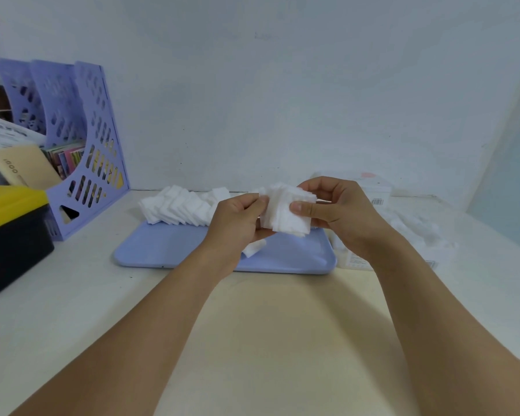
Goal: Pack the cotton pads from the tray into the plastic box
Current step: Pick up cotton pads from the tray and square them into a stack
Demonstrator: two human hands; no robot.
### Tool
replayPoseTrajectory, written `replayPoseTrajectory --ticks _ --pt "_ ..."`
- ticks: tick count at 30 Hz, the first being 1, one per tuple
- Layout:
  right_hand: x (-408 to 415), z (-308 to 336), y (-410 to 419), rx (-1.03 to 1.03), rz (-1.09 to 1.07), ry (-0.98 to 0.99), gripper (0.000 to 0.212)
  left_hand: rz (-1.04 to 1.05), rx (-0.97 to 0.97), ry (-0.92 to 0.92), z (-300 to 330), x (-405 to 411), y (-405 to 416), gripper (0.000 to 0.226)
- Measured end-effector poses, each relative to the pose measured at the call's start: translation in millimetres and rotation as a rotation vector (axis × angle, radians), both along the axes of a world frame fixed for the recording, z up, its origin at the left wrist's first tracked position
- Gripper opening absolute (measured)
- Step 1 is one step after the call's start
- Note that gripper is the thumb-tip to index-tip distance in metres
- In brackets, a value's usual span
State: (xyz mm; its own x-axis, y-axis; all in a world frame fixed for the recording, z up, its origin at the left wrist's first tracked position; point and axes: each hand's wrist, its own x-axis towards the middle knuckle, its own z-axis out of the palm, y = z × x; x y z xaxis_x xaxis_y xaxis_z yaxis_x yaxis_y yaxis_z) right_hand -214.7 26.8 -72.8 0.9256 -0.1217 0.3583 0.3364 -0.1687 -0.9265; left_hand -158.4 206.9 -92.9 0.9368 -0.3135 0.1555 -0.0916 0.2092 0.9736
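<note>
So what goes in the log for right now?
both hands: left hand, right hand | holding: stack of cotton pads | over: tray | more pads: on tray

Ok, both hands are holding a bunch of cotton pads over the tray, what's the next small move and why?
Probably square the stack, then carry it right to the plastic box: the left hand and right hand pinch it unevenly above the tray.
</note>
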Motion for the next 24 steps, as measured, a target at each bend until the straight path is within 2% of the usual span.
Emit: replayPoseTrajectory --ticks 7,13,16,20,24 --pt "0 1 0 0.002 0.020 0.011 0.027 0.097 -0.005 -0.155 -1 0 1 0.009" --pt "-10 14 -8 0.271 0.221 -0.057 0.048 0.125 0.007 -0.238 -4 3 2 0.010" --pt "-10 11 -2 0.162 0.266 -0.030 0.040 0.100 0.037 -0.247 -5 3 3 0.011" --pt "-7 6 2 -0.099 0.095 -0.004 0.028 0.102 0.104 -0.267 -5 3 3 0.009" --pt "-4 2 1 -0.156 0.046 0.013 0.028 0.040 0.076 -0.214 -3 1 3 0.011"
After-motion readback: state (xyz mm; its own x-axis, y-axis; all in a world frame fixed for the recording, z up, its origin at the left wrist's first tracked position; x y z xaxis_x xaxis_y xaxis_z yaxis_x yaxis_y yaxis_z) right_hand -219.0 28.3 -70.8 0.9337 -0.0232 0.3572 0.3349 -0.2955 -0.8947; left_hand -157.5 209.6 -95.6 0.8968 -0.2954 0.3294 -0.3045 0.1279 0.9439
